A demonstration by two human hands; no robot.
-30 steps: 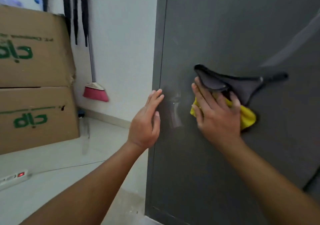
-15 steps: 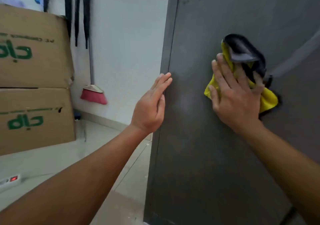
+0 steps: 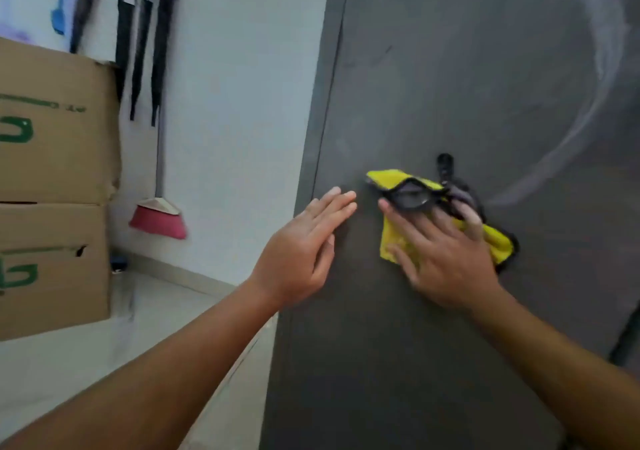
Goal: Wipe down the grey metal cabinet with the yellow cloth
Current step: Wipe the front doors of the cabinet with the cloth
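While right hand (image 3: 446,259) presses one cloth (image 3: 393,178) on cabinet (image 3: 450,68) — two boxes (image 3: 52,158) stacked.

The right hand (image 3: 446,259) has come back down the grey metal cabinet (image 3: 450,86) from its higher spot of half a second ago, and it now presses the yellow cloth (image 3: 393,241) lower and nearer the door's left edge. The cloth's dark-trimmed fold, which stood up over the fingers, now lies flopped across the fingertips, with a yellow corner poking out to the upper left. The left hand (image 3: 304,252) has slid off the cabinet's edge onto the door face, its fingertips close to the cloth.
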